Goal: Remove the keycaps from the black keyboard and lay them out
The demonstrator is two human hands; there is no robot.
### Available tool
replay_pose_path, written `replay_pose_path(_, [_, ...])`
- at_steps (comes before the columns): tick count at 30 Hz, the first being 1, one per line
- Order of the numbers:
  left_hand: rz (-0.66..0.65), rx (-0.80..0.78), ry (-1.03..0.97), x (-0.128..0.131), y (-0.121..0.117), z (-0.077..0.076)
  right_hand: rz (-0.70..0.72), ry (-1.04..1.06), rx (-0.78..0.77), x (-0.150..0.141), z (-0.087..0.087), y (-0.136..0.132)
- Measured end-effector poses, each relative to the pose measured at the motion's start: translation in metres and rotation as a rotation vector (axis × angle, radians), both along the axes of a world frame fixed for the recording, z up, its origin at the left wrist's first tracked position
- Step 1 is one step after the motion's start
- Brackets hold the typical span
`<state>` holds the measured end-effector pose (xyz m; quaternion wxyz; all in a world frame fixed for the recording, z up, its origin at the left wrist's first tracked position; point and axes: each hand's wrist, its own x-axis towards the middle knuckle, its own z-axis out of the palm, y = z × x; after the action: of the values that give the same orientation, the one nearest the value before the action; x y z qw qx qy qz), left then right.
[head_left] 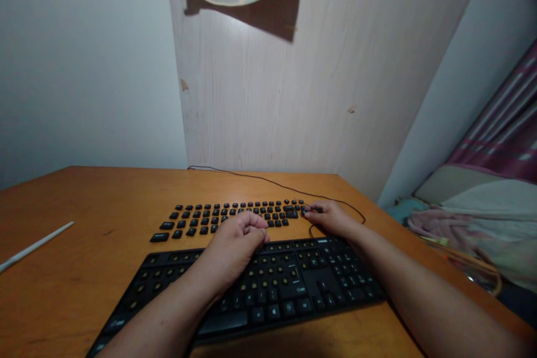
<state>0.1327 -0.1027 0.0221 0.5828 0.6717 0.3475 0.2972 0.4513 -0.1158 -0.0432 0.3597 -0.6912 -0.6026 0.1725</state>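
Observation:
A black keyboard [312, 277] lies on the table below my hands, with bare key sockets in its upper rows and keycaps on its lower and right parts. Beyond it, loose black keycaps [204, 221] are laid out in rows. My left hand [239, 241] is over the keyboard's far edge, fingers curled and thumb against them; whatever they may hold is hidden. At the right end of the rows, my right hand [331, 218] pinches a small keycap [304, 212] by its fingertips, close to the tabletop.
A thin black cable [268, 180] runs along the back of the wooden table [113, 196] and curves round behind my right hand. At the far left lies a white stick [37, 246]. A wall panel [260, 95] stands behind, and heaped cloth [444, 221] is at the right.

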Motion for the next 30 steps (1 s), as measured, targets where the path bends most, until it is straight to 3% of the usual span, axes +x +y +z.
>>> replay_pose_path(30, [-0.006, 0.011, -0.01, 0.0009, 0.0011, -0.0027, 0.024, -0.123, -0.007, 0.0046, -0.0044, 0.007])
